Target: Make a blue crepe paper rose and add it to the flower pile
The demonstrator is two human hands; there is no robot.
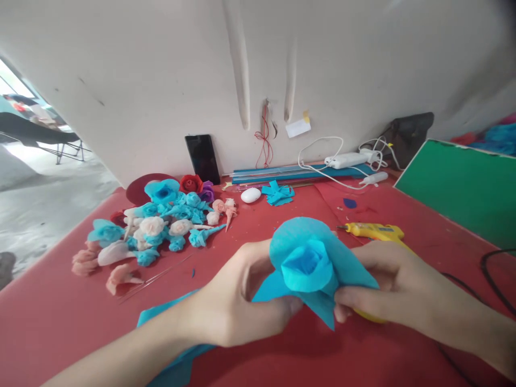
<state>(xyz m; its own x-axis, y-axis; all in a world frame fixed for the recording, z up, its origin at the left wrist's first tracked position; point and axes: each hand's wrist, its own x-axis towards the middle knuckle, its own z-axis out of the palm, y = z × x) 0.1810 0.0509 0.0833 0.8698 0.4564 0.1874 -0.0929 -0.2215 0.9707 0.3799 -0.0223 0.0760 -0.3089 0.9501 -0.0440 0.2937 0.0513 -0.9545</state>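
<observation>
Between my two hands is a blue crepe paper flower [308,263], its tight rolled centre facing up and a broad petal standing behind it. My left hand [245,295] wraps its lower left side, thumb pressed near the base. With thumb and fingers my right hand [387,285] pinches the loose petal edge on the right. More blue crepe paper [171,371] lies under my left forearm. A yellow glue gun [374,231] rests just behind my right hand, which hides part of it.
Finished paper flowers [153,226] in blue, white, pink and red are heaped on the red tabletop [72,317] at left. A phone [202,158] leans on the wall. Behind stand a white egg-shaped object [250,195], blue scraps [278,193] and a power strip [346,159]. A green board [463,188] is at right.
</observation>
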